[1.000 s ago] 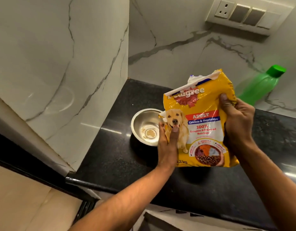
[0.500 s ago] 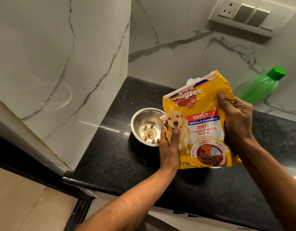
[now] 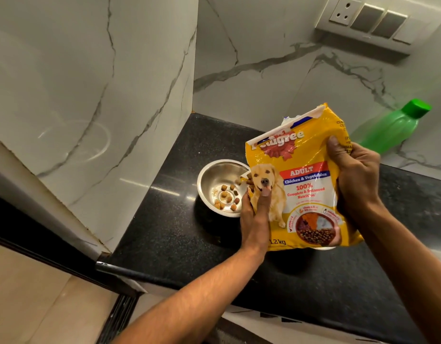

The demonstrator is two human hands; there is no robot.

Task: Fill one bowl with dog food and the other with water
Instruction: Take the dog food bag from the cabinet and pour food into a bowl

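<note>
A yellow dog food bag [image 3: 306, 184] is held above the black counter, tilted to the left. My left hand [image 3: 255, 217] grips its lower left edge beside a torn corner. My right hand [image 3: 354, 175] grips its right side. Brown kibble pieces [image 3: 227, 196] lie in a steel bowl [image 3: 212, 175] just left of the bag, and a few more are at the torn corner over the bowl's rim. A sliver of something pale shows under the bag's bottom edge; I cannot tell what it is. A green bottle [image 3: 390, 127] with a green cap stands behind the bag at the right.
The black granite counter [image 3: 165, 234] sits in a corner of white marble walls [image 3: 90, 95]. A switch panel with a socket [image 3: 368, 18] is on the back wall, upper right. The counter's front edge [image 3: 130, 275] runs below my forearms.
The bowl held only crumbs a second ago; several kibble pieces have since dropped into it from the bag's torn corner. Both hands keep their grip on the bag.
</note>
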